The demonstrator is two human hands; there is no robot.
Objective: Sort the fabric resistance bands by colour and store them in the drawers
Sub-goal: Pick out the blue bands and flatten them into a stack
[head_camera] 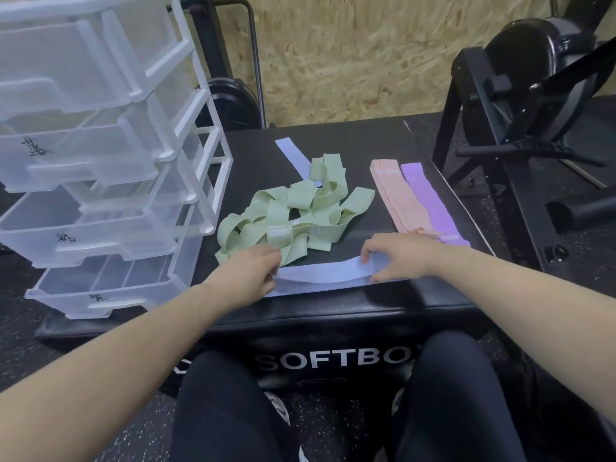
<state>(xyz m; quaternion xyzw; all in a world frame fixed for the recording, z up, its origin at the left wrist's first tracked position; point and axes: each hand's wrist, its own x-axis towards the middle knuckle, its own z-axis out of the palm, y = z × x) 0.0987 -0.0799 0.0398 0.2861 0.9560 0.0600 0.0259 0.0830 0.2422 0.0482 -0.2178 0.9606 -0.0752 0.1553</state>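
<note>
both hands, left hand point(248, 273) and right hand point(396, 258), pinch the limp, light blue band stack point(325, 276) by its ends at the soft box point(333, 315) front edge

Your forearms are bare, left hand point(248, 276) and right hand point(398, 258) ungloved; dark leggings on both legs (shoes barely visible).

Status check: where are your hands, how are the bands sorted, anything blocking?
Left hand and right hand grip ends of blue band stack. Green bands tangled; pink stack, purple stack laid out. Drawers open, nothing blocking.
</note>
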